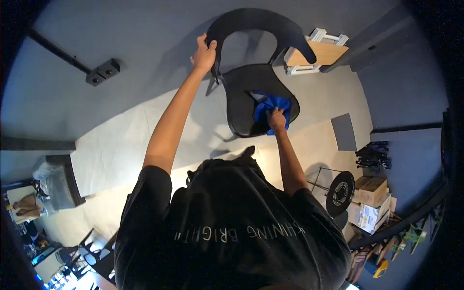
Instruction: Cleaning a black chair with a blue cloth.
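In front of me stands a black chair with a curved backrest [253, 19] and a smooth dark seat [250, 81]. My left hand [205, 54] grips the left end of the backrest, its thumb on the near side. On the right front part of the seat, my right hand [277, 119] presses a crumpled blue cloth [273, 103] against the surface. Some of the cloth hangs at the seat's front edge. A lighter grey-white patch shows at the cloth's far left corner.
A folding table with a wooden top [322, 52] leans behind the chair, against the grey wall [163, 32]. To the right are a round black stool [340, 194] and cardboard boxes [371, 190]. A black socket box [103, 71] is mounted on the wall at left.
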Motion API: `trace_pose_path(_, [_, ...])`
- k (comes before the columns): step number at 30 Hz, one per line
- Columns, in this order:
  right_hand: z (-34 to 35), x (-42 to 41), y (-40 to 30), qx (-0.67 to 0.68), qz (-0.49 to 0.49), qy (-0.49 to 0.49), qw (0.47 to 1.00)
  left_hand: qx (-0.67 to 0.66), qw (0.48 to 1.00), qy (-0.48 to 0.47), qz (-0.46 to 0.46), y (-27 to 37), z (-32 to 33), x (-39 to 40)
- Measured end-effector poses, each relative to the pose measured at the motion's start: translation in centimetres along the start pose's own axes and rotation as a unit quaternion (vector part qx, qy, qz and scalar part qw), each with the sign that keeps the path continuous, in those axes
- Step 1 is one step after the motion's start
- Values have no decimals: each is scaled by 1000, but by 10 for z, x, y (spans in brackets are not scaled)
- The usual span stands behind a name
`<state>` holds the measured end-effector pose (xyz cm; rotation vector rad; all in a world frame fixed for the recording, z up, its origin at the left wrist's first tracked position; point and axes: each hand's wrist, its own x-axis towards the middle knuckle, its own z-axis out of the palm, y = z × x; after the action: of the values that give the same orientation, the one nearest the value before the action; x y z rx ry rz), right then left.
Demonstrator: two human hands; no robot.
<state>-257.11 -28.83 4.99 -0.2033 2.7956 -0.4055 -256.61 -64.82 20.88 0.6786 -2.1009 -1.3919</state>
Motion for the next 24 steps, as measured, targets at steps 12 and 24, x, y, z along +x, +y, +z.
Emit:
trace_pose_path(12, [-74, -46, -185, 680, -143, -15, 719, -23, 990, -11, 139, 11, -28, 69])
trace_pose_path(24, [-43, 97, -283, 197, -373, 26, 906, -179, 978, -108, 2, -27, 2, 45])
